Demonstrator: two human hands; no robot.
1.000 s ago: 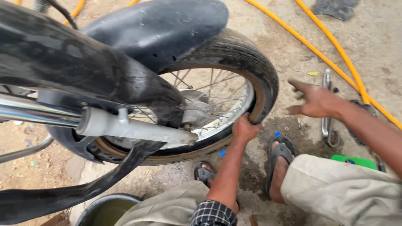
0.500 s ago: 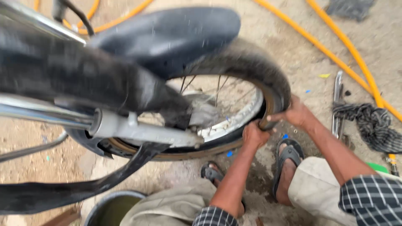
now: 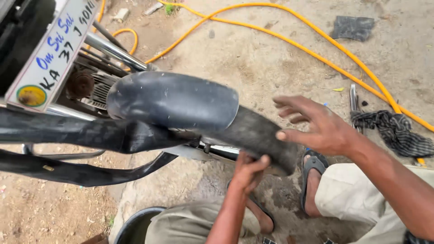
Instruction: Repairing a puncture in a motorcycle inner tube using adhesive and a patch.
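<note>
A head-worn camera looks down at the rear wheel of a motorcycle on bare dirt ground [image 3: 253, 63]. The black tyre [image 3: 260, 135] runs from the centre toward 4 o'clock, with a black mudguard [image 3: 174, 101] over it at 10 o'clock of the tyre.

The left hand [image 3: 248, 171], coming up from 6 o'clock, has its grip clamped on the tyre's lower edge, fingers [image 3: 262, 160] hooked over the rubber. The right hand [image 3: 316, 126] reaches in from 4 o'clock; its grip is apart, fingers spread, with the thumb tip at or just beside the tyre's outer face.

A loose black inner tube [image 3: 77, 174] hangs out in a loop toward 8 o'clock, clear of the wheel. Judging from that, the tube is already out and the tyre is on the wheel, being worked by hand at its edge; whether the tyre bead is seated cannot be told.

Other things: a yellow hose [image 3: 316, 49] curves across the ground from 12 to 3 o'clock. A metal lever [image 3: 353, 97] and a dark checked rag [image 3: 398, 131] lie at 3 o'clock, near the right hand. A black rubber patch [image 3: 352, 28] lies at 1 o'clock. A dark basin [image 3: 135, 226] sits at 7 o'clock. A sandalled foot [image 3: 312, 180] rests just below the tyre.
</note>
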